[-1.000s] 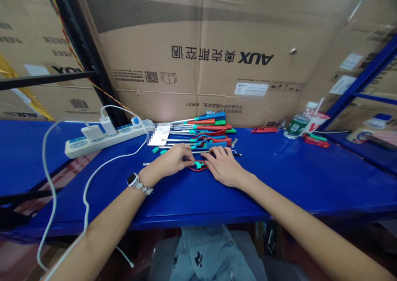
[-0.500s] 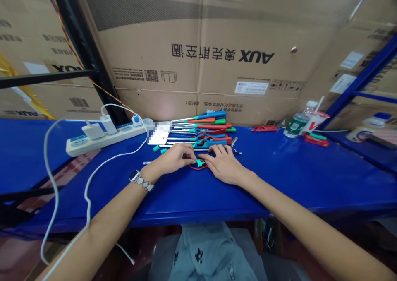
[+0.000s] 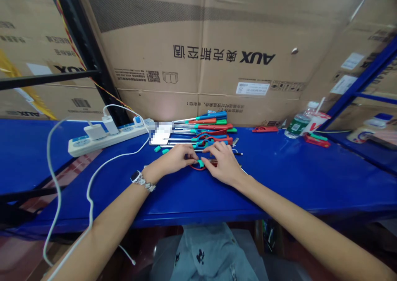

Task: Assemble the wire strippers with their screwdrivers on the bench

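My left hand point(image 3: 180, 157) pinches at a small teal piece point(image 3: 201, 163) low over the blue table. Facing it, my right hand point(image 3: 223, 162) curls its fingers around something red and partly hidden, its thumb close to the teal piece. A red loop point(image 3: 196, 169) shows between the two hands, just under the teal piece. Behind the hands lies a row of long-necked tools with blue, red and green handles point(image 3: 214, 115). Two small teal pieces point(image 3: 157, 148) rest left of them, beside a white card point(image 3: 159, 134).
A white power strip point(image 3: 108, 137) with chargers and a long white cable point(image 3: 89, 186) lies at the left. Large cardboard boxes point(image 3: 223, 20) stand behind the table point(image 3: 294, 169). At the right are a bottle point(image 3: 295, 126), a cup point(image 3: 316, 121) and red parts point(image 3: 265, 129).
My right hand has curled its fingers more and drawn its thumb in. A thin light-coloured rod now shows beside its wrist. The teal piece between the hands has turned slightly.
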{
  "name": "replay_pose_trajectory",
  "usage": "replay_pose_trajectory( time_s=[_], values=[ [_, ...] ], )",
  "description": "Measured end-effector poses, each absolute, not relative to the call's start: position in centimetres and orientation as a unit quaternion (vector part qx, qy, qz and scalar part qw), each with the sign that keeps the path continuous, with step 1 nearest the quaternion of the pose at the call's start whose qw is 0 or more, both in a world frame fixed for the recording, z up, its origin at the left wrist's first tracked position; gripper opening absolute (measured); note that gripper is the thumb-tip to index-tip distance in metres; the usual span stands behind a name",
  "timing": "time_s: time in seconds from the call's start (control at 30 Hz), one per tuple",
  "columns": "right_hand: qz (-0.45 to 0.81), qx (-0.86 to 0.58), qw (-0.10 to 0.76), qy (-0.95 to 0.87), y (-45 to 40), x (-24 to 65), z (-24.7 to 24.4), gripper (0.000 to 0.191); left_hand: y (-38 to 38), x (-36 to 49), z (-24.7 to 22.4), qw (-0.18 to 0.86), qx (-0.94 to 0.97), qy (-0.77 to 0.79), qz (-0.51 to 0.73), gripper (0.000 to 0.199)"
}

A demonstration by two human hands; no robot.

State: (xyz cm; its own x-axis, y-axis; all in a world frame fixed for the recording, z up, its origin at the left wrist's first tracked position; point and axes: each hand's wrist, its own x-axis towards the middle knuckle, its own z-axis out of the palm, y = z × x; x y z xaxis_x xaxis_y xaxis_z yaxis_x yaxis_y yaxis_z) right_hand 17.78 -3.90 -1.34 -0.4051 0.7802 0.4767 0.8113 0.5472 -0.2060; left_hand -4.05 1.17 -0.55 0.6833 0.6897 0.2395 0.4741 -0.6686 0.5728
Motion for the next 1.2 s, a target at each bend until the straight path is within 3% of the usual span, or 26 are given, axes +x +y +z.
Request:
replay_pose_trajectory(
  time_s=[0.17, 0.3, 0.63, 1.2],
  values=[
    [-0.022, -0.483, 0.218, -0.848, -3.9, 16.3, -1.3, 0.017, 1.2, -4.2, -0.8, 0.241, 0.881, 0.335, 0.233, 0.009],
    [-0.035, -0.505, 0.199, -0.839, -4.1, 16.0, -1.3, 0.013, 1.0, -4.3, -0.8, 0.216, 0.878, 0.366, 0.22, 0.02],
    [-0.06, -0.5, 0.201, -0.84, -4.6, 16.1, -1.4, 0.01, 0.4, -3.4, -0.5, 0.154, 0.891, 0.393, 0.17, 0.003],
    [-0.084, -0.523, 0.143, -0.836, -5.0, 15.6, -0.5, 0.013, -0.8, -2.8, 0.3, 0.076, 0.898, 0.406, 0.149, 0.002]
  ],
)
